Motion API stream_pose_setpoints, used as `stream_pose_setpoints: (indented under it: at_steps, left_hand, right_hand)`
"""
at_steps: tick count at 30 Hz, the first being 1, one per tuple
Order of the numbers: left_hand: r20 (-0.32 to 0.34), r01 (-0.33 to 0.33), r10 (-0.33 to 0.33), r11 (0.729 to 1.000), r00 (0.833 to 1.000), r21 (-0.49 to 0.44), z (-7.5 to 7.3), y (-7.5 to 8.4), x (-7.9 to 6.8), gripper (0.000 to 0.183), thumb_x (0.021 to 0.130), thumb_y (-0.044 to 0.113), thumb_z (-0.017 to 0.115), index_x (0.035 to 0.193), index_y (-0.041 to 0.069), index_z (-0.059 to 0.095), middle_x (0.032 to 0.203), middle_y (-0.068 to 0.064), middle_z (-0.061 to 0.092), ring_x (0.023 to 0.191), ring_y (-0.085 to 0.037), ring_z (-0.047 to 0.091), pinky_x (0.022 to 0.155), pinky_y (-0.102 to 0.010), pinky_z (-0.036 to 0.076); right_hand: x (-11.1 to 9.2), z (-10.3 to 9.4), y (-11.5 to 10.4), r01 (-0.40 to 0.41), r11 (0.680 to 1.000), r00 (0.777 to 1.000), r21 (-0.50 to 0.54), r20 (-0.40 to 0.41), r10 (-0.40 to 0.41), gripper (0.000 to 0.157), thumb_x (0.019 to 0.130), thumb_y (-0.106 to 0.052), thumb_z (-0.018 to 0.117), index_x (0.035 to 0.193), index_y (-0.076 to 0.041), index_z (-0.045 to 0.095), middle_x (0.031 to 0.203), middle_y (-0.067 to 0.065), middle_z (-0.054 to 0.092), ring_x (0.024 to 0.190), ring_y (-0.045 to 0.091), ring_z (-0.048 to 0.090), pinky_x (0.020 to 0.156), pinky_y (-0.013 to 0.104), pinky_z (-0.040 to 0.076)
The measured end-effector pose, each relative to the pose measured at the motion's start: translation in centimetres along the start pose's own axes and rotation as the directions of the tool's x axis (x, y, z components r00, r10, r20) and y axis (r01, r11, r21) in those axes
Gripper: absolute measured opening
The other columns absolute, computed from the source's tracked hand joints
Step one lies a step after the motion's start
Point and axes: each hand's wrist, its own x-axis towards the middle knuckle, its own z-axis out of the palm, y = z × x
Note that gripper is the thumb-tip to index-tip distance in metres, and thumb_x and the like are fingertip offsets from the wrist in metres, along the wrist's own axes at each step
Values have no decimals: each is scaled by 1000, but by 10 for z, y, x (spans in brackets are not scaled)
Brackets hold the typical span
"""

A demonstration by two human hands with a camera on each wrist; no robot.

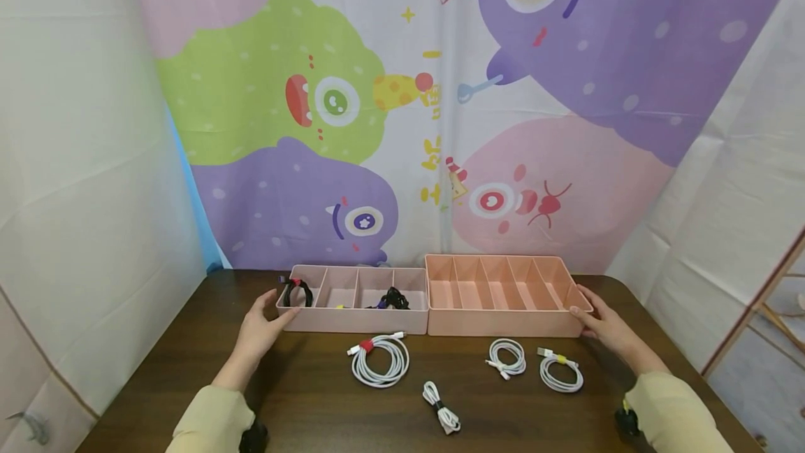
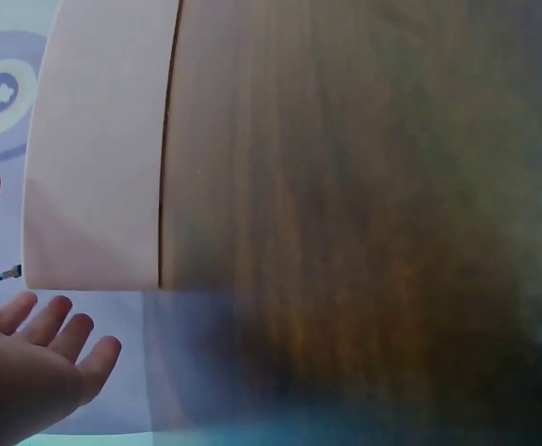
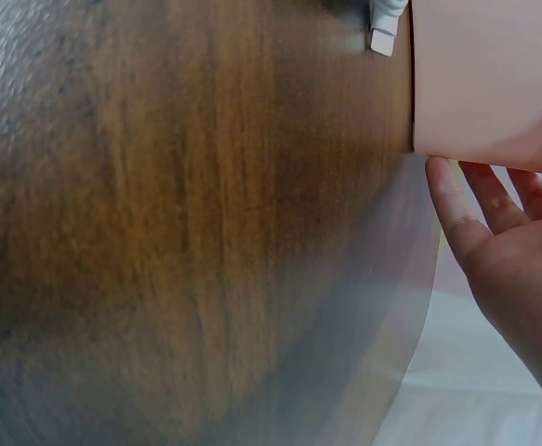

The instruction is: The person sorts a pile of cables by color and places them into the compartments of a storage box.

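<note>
Two divided organizer boxes stand side by side at the back of the table. My left hand (image 1: 256, 328) is at the outer end of the pale pink box (image 1: 352, 321), fingers spread just off its end wall in the left wrist view and thumb over the front corner. A coiled black cable (image 1: 307, 290) with a red tie is in that box's left compartment; a bundled black cable (image 1: 395, 299) lies farther right. My right hand (image 1: 606, 331) rests at the outer end of the peach box (image 1: 503, 324); its straight fingers (image 3: 452, 206) meet the end wall.
On the brown table (image 1: 327, 414), in front of the boxes, lie a large white cable coil (image 1: 402, 369) with a red tie, a folded white cable (image 1: 445, 416) with a black tie, a small white coil (image 1: 520, 355) and a yellow-tied white cable (image 1: 562, 389). A cartoon curtain (image 1: 415, 229) hangs behind.
</note>
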Motion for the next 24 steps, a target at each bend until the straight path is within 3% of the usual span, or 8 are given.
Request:
stream_pose_setpoints:
  at_steps: [17,24]
  left_hand:
    - [38,-37,38,999,999,-34,3,-13,17,71,89,35,65,144,4,32,143,-24,38,127,-37,38,101,-51,35]
    - [33,-49,51,997,998,-52,4,-14,21,72,89,37,64,144,5,32,145,-20,36,126,-35,38,101,-50,34]
  right_hand:
    - [0,0,-1,-20,999,1000,31,-2,20,69,100,-29,45,150,-3,5,145,36,20,123,48,40,87,49,49]
    - [0,0,-3,-38,999,999,10,-6,38,70,100,-29,46,150,-2,5,145,37,20,123,49,39,88,49,49]
